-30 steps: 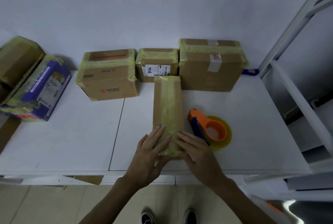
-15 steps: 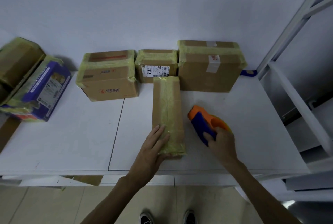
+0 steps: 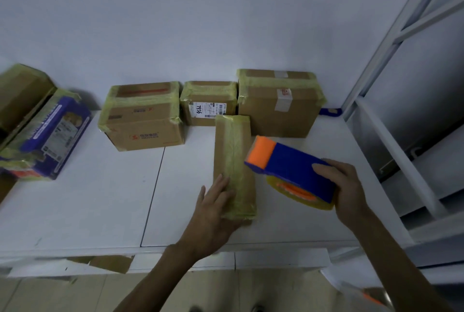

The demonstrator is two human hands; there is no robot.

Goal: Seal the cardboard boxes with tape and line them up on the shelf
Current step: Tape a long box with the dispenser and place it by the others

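While the left grip [image 3: 213, 208] lies flat and relaxed on the near end of the narrow taped box [image 3: 233, 156], the right grip [image 3: 345, 186] clenches the blue-and-orange tape dispenser [image 3: 288, 168], held above the shelf [image 3: 88, 198] just right of that box. Three taped boxes [image 3: 208, 101] stand beyond both grips.

Far-left box [image 3: 17, 96] cut off by frame edge. Tape roll [image 3: 305, 200] mostly hidden under dispenser [image 3: 296, 168]. Label [image 3: 207, 110] small print unreadable. Btm-right orange object [image 3: 374, 299] blurred.
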